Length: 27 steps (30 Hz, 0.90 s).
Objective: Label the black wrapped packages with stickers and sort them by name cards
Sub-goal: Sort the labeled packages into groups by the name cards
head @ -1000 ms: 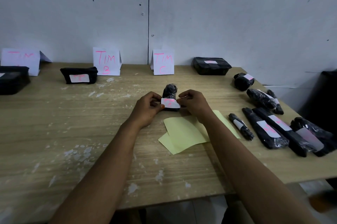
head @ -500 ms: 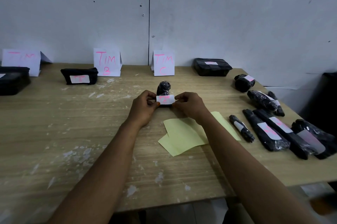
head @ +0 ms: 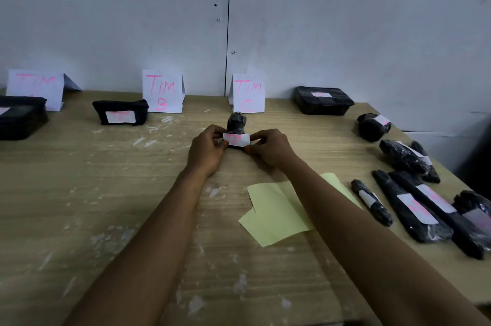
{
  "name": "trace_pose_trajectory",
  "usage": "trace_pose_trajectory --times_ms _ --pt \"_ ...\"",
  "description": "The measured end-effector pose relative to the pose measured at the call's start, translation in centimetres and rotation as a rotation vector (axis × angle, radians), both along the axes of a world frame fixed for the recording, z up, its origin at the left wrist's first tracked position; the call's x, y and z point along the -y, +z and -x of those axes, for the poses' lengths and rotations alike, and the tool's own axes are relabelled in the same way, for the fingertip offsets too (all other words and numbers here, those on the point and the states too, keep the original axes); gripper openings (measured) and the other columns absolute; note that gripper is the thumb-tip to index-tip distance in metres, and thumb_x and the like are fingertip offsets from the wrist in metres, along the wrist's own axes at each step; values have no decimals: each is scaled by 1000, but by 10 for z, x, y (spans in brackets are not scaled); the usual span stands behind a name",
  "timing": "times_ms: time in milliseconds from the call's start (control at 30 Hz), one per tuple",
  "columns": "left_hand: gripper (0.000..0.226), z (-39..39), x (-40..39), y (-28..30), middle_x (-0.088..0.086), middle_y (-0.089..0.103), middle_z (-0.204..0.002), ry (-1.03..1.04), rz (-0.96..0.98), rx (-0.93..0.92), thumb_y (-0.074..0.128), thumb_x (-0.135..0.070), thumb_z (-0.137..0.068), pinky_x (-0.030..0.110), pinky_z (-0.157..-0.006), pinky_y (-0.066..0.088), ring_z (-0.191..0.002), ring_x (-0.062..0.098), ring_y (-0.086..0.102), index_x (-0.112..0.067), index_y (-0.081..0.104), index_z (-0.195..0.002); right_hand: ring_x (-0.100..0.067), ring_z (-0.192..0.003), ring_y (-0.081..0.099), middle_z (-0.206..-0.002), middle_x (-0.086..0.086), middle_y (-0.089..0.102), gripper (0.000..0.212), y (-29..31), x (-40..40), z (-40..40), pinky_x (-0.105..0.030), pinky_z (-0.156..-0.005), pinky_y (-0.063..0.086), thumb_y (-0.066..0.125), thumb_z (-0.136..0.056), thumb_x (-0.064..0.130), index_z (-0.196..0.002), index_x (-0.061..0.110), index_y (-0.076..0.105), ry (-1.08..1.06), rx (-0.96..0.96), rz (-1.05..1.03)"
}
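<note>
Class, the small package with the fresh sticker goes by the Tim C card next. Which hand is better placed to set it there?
Probably the right hand: the Tim C card stands slightly right of the package. Both hands hold it.

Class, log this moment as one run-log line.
step: placing labelled package | left hand + right hand: hold small black package | location: before Tim C card

Both forearms are bare up to the frame edge, no sleeves showing. The left hand and right hand wear no gloves, rings or watch.
</note>
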<state>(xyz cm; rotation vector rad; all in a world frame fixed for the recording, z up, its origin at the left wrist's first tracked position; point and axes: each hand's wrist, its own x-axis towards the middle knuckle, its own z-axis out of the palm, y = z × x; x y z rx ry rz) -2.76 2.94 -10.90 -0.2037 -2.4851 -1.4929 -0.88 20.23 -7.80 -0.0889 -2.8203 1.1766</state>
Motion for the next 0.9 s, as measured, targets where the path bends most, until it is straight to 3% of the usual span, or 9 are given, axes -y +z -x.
trace_pose_trajectory --times_ms 133,300,567,767,900 --pt "30 11 -1 -1 4 69 -116 36 64 -20 65 -15 -91 28 -80 45 -102 23 65 -20 64 -120 -12 -84 59 -100 -8 73 35 -3 4 22 -22 -71 40 76 -83 34 -115 21 71 -6 -1 -38" --pt "63 28 1 -6 3 57 -137 56 261 50 62 -29 -91 39 -94 47 -113 31 57 -23 36 -148 -19 -95 64 -101 -2 71 35 -8 8 47 -26 -72 42 72 -85 41 -117 29 69 -28 -33 -83" --pt "53 52 0 -4 10 60 -123 105 294 77 65 -36 -87 32 -87 41 -120 31 47 -30 46 -137 -21 -104 63 -107 2 70 33 -14 10 83 -28 -75 41 67 -85 50 -118 43 65 -59 -70 -156" --pt "61 57 -2 -6 4 55 -135 121 326 38 65 -39 -85 37 -96 43 -123 30 47 -24 44 -140 -20 -109 61 -114 4 68 36 -18 16 102 -29 -79 42 63 -86 56 -120 46 62 -53 -133 -229" --pt "67 60 0 -7 6 54 -137 143 328 58 65 -39 -85 40 -98 43 -124 32 46 -18 40 -143 -17 -106 62 -103 8 69 38 -20 17 105 -28 -78 40 63 -86 55 -123 46 61 -48 -160 -217"
